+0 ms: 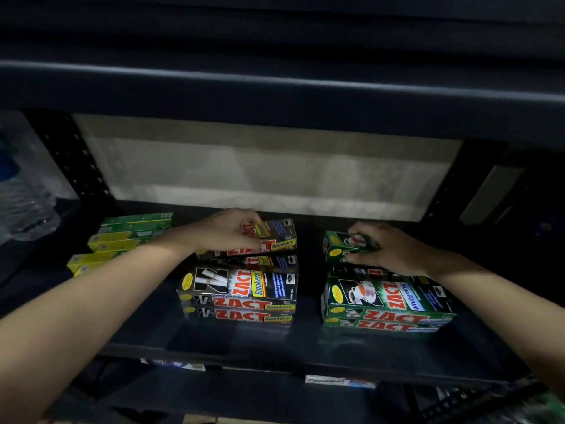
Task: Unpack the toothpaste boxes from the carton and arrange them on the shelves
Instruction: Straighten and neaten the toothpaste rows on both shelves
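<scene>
Both my arms reach into a dark shelf (pixel 214 341). My left hand (pixel 226 231) grips the top black Zact Smokers box (pixel 276 237) of the rear black stack. A front stack of black Smokers boxes (pixel 241 298) lies nearer me. My right hand (pixel 388 249) grips a green Zact Whitening box (pixel 337 244) on the rear green stack. In front of it sits a stack of green Whitening boxes (pixel 388 304). The carton is out of view.
Green and yellow boxes (pixel 122 237) are stacked at the shelf's left rear. A clear plastic-wrapped bundle (pixel 24 203) sits at far left. The shelf above (pixel 275 87) overhangs. A grey wall shows behind. More boxes (pixel 339 381) lie on the shelf below.
</scene>
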